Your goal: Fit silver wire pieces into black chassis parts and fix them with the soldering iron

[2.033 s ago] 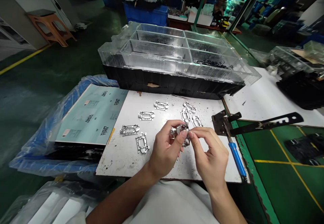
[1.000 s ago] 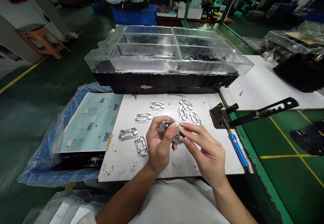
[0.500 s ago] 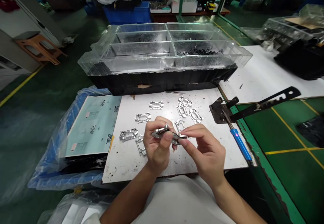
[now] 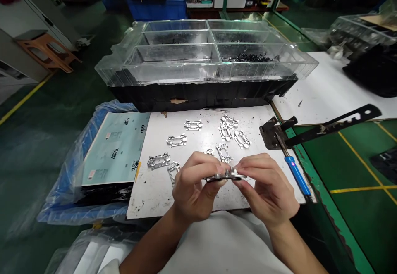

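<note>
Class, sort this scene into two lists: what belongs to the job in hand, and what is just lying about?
Job: left hand, right hand, held metal frame, loose metal frames.
Lying about: blue-handled tool, teal printed sheet, orange stool.

Dark green floor (image 4: 34, 141) with a yellow line (image 4: 26, 98), orange wooden stool (image 4: 46, 46)

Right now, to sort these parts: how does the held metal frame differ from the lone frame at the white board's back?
The held metal frame is pinched by the left hand and right hand; the lone frame lies flat on the white board. The held one shows nearly edge-on; the lone one, its whole open outline. Both are shiny metal.
</note>
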Tool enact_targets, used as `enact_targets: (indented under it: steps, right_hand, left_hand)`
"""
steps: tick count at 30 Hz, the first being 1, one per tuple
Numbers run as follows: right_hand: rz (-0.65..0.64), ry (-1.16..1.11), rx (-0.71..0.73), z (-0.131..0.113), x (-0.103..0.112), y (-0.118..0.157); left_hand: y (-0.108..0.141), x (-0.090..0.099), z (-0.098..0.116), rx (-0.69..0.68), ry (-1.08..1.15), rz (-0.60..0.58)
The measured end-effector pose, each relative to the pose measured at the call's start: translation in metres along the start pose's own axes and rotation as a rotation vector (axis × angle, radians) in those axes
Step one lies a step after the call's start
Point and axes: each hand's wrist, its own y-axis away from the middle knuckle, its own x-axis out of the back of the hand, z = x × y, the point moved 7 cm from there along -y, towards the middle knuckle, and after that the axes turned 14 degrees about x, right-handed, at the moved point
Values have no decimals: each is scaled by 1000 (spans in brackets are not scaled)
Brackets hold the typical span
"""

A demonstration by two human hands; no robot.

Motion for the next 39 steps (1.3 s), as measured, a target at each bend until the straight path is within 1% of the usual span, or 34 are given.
enact_targets:
  steps: [2,4,9,12,14,18,23,27,30,35,39]
  right_hand:
    - [-9,17,30,0,1,0]
    - [-9,14,26,1,1,0]
    - [-18,-143,-97,6,-4,0]
    - [-10,-201,-170,8,-6,0]
    - [-8,-234,-192,9,-6,-1]
    - [-45,-296,-209,8,-7,-4]
    - [-100,-273,-222,6,-7,-6]
    - [-70,-231,-214,6,-4,-5]
    - [-61,-218,-207,5,-4,-2]
    - [-55,-228,-189,4,-3,0]
    - [-46,-228,-185,4,0,2]
  left_hand:
    - [1,-1,3,-19,-37,-2]
    - [1,-1,7,-46,-66,-1]
    - [-2,0,9,5,-99,-2]
    - [0,0,9,2,-75,-9]
    - [3,0,7,10,-50,-15]
    - [7,1,3,28,-4,-29]
    - [6,2,-1,29,-10,-43]
    - [4,1,-2,43,54,-80]
    - [3,1,-2,55,56,-79]
    - [2,0,0,23,73,-83]
    - [2,-4,-2,38,80,-104]
